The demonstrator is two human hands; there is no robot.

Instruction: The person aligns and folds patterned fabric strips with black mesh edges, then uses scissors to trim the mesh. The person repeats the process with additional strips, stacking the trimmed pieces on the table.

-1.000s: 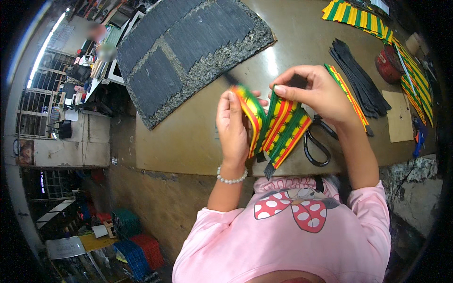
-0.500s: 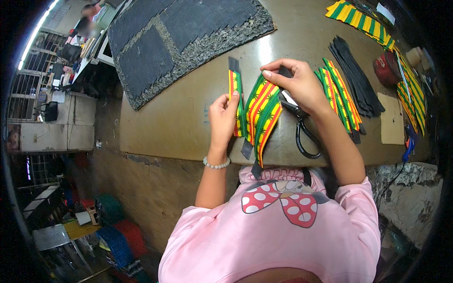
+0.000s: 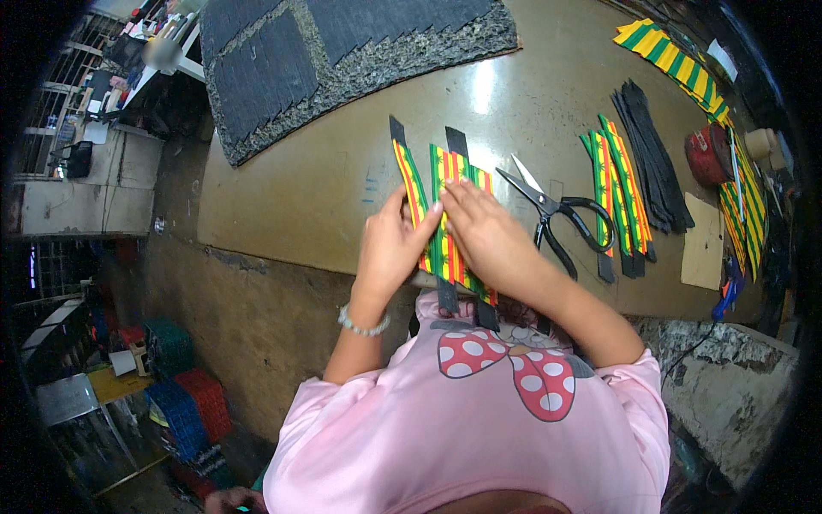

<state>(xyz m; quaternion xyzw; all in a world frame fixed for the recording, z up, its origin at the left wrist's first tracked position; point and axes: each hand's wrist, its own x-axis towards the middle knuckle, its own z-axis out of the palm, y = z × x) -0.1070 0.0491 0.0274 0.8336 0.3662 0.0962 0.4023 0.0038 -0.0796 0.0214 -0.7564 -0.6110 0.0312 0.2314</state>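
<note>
My left hand (image 3: 390, 244) grips a narrow strip (image 3: 411, 180) in green, yellow and red with a black end, thumb on the near face and fingers behind. Beside it, a wider patterned fabric piece (image 3: 443, 171) lies on the table, with black strips (image 3: 455, 140) showing past its upper and lower ends. My right hand (image 3: 488, 231) rests flat on this piece, fingers stretched out, hiding its middle. Just right of that hand, black-handled scissors (image 3: 552, 206) lie with blades apart. Further right are several finished-looking patterned strips (image 3: 612, 188) with black ends.
A dark slab with black strips (image 3: 360, 60) covers the table's far left. At right are a bundle of black strips (image 3: 646, 163), a cardboard piece (image 3: 704, 244), a red round container (image 3: 710, 154) and striped green-yellow fabric (image 3: 672, 60). The table edge (image 3: 282, 264) runs close before me.
My right hand has come down and left, from lifting the patterned piece to lying flat on it. The scissors, earlier against my right hand, now lie apart from it. My view has shifted slightly.
</note>
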